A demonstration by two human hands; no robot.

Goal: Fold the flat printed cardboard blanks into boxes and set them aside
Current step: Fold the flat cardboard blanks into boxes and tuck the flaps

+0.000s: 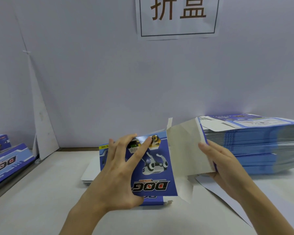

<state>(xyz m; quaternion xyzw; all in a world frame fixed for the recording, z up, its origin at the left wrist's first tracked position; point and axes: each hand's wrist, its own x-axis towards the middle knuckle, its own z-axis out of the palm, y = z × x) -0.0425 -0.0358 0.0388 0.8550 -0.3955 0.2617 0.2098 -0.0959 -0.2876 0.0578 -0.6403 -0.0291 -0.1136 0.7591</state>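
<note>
A blue printed cardboard blank (157, 168) with a robot dog picture and "DOG" lettering is held up over the table, partly bent open so that its grey inner side (185, 150) shows. My left hand (120, 173) grips the printed panel, fingers spread over its face and thumb under its lower edge. My right hand (219, 161) holds the right panel's edge, fingers along the blue outside. A tall stack of flat blanks (261, 145) lies at the right, just behind my right hand.
Folded blue boxes (5, 160) sit at the far left edge. A white sheet pile (88, 173) lies on the table behind the blank. A white wall with a paper sign (176, 16) closes the back. A loose white sheet (227, 200) lies under my right arm.
</note>
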